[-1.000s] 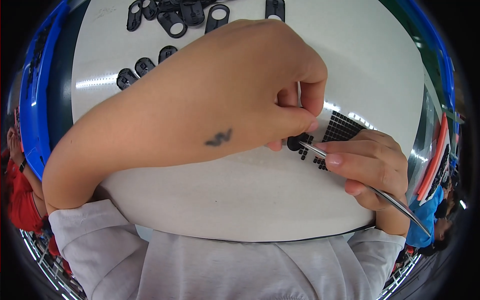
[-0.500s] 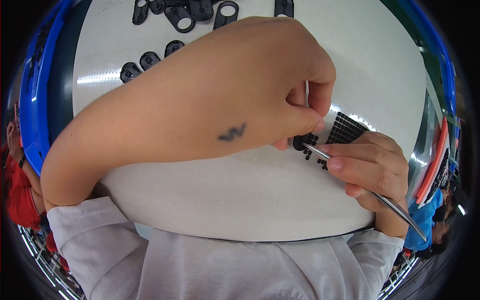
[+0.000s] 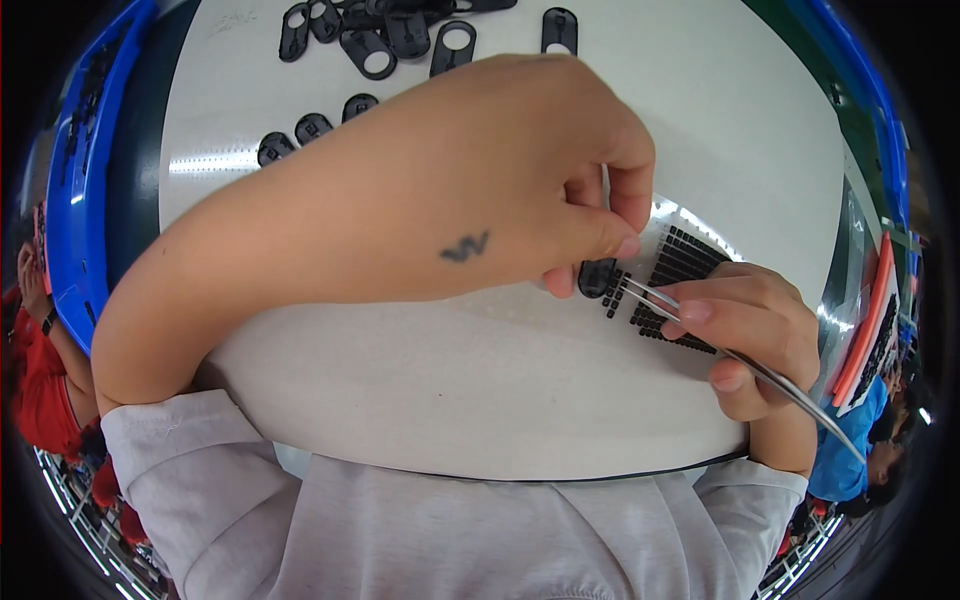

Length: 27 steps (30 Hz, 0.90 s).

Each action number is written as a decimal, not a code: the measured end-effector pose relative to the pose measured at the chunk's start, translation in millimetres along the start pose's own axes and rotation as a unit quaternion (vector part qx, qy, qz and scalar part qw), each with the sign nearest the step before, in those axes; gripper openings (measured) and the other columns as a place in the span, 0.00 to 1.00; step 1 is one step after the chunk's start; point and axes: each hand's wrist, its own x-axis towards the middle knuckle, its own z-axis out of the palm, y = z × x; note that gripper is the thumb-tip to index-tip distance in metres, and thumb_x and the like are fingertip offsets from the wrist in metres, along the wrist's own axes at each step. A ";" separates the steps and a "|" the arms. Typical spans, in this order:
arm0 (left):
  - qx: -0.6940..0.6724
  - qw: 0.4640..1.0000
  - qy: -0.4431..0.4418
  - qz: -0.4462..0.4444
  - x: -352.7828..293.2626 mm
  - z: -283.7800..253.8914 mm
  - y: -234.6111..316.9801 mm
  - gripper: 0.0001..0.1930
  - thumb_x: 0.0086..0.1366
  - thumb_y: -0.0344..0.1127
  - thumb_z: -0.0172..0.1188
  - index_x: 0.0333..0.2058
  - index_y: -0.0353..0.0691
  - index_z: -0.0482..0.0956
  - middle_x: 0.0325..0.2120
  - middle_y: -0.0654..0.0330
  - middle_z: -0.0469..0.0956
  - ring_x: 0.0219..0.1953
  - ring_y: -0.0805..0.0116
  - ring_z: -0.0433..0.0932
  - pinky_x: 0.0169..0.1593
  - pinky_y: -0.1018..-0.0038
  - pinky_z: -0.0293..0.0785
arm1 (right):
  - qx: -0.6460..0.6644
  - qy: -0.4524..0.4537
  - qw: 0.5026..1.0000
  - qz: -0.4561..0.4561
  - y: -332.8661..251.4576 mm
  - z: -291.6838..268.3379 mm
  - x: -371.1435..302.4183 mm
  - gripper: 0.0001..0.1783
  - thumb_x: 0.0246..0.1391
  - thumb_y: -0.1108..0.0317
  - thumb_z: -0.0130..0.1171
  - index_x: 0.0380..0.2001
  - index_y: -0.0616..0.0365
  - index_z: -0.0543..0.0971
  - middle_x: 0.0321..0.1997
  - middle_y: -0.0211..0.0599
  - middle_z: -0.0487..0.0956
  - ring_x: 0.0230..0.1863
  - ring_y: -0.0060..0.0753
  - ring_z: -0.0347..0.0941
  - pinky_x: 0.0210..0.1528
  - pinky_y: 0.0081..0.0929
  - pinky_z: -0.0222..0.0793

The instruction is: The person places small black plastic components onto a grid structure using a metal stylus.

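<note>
My left hand (image 3: 585, 175) reaches across from the left, its fingers closed on a small black oval plastic part (image 3: 597, 279); most of that part is hidden under the hand. My right hand (image 3: 755, 325) grips metal tweezers (image 3: 775, 378) like a pen. Their two tips stand slightly apart over the small black pads, just right of the plastic part. Beneath the tips lies a clear sheet carrying rows of small black square pads (image 3: 690, 262), partly covered by my right hand. I cannot make out anything between the tips.
Black oval parts with round holes (image 3: 453, 48) lie at the far side of the pale table (image 3: 420, 390). Several smaller black parts (image 3: 313, 127) sit in a row behind my left forearm. Blue bins (image 3: 85, 180) flank the table. People in red and blue are at both sides.
The tweezers' tips have moved off the black plastic part to the right, onto the pads, and have spread apart. My left hand has shifted slightly left with the part.
</note>
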 end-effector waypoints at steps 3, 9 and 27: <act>0.010 1.000 -0.003 0.013 1.0 -1.2 -0.5 0.04 0.53 0.26 0.58 0.28 0.33 0.73 0.18 0.63 0.73 0.20 0.79 0.74 0.24 0.86 0.68 | 0.052 0.031 0.998 -0.003 4.7 -2.7 -0.4 0.11 0.49 0.68 0.51 0.32 0.66 0.75 0.28 0.44 0.77 0.19 0.32 0.72 0.21 0.23 0.69; 0.049 0.997 -0.029 0.057 4.2 -1.8 6.0 0.10 0.50 0.26 0.60 0.32 0.33 0.72 0.22 0.63 0.73 0.24 0.82 0.70 0.28 0.87 0.66 | 0.190 0.084 0.971 0.115 4.8 -10.1 -12.0 0.10 0.50 0.72 0.49 0.32 0.67 0.75 0.26 0.43 0.77 0.21 0.27 0.72 0.24 0.19 0.67; 0.488 0.762 0.378 0.196 104.8 -171.9 -21.3 0.13 0.56 0.43 0.54 0.34 0.40 0.77 0.29 0.56 0.73 0.33 0.61 0.71 0.41 0.72 0.67 | 0.199 0.029 0.969 0.141 -1.2 -14.2 -8.5 0.12 0.48 0.74 0.46 0.34 0.69 0.75 0.28 0.45 0.77 0.22 0.24 0.72 0.26 0.17 0.68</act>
